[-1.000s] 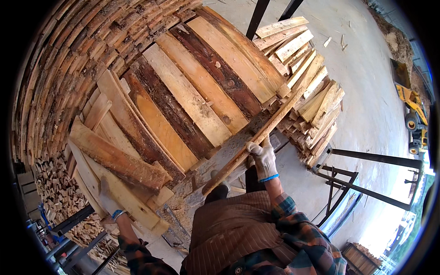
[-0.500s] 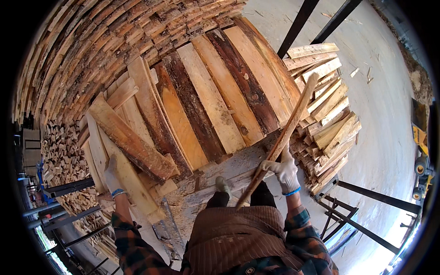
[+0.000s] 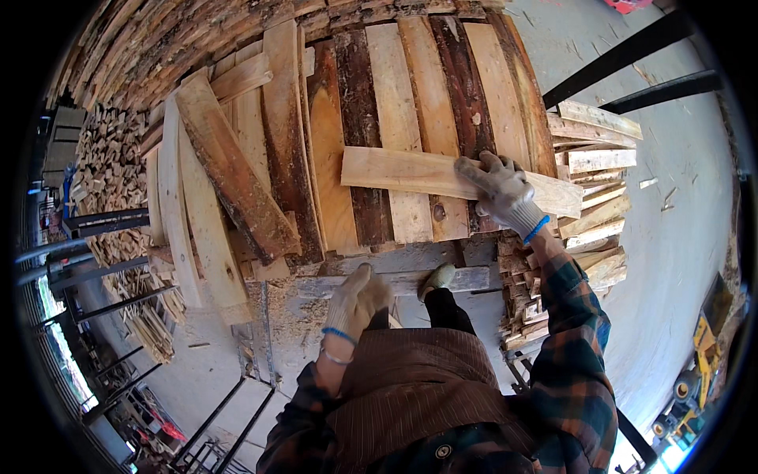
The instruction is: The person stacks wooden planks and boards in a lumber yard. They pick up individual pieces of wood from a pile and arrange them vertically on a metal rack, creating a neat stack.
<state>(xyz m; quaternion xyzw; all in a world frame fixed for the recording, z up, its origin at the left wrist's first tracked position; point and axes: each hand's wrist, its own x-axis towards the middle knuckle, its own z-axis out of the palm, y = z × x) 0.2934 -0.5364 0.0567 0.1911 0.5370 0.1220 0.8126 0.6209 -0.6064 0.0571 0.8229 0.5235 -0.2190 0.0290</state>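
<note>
My gloved right hand (image 3: 499,188) grips a pale short plank (image 3: 399,170) from above near its right part. The plank lies crosswise, broad face up, over a row of boards whose ends point toward me; whether it fully rests on them is hard to tell. Some of those boards are light, such as the pale board (image 3: 392,87), and others are dark and bark-covered, such as the bark board (image 3: 359,118). Smeared by motion, my gloved left hand (image 3: 355,300) is in front of my apron, off the boards; its fingers do not show clearly.
Loose boards lie at the left, with a brown slab (image 3: 233,166) slanting on top. A stack of short planks (image 3: 596,162) stands at the right, beside dark metal bars (image 3: 620,55). Heaped wood pieces (image 3: 118,182) and a yellow wheeled machine (image 3: 699,363) are farther off.
The plank in my right hand has swung from a steep slant to lying crosswise over the boards. My left hand has left the boards at the left and moved right, toward my body.
</note>
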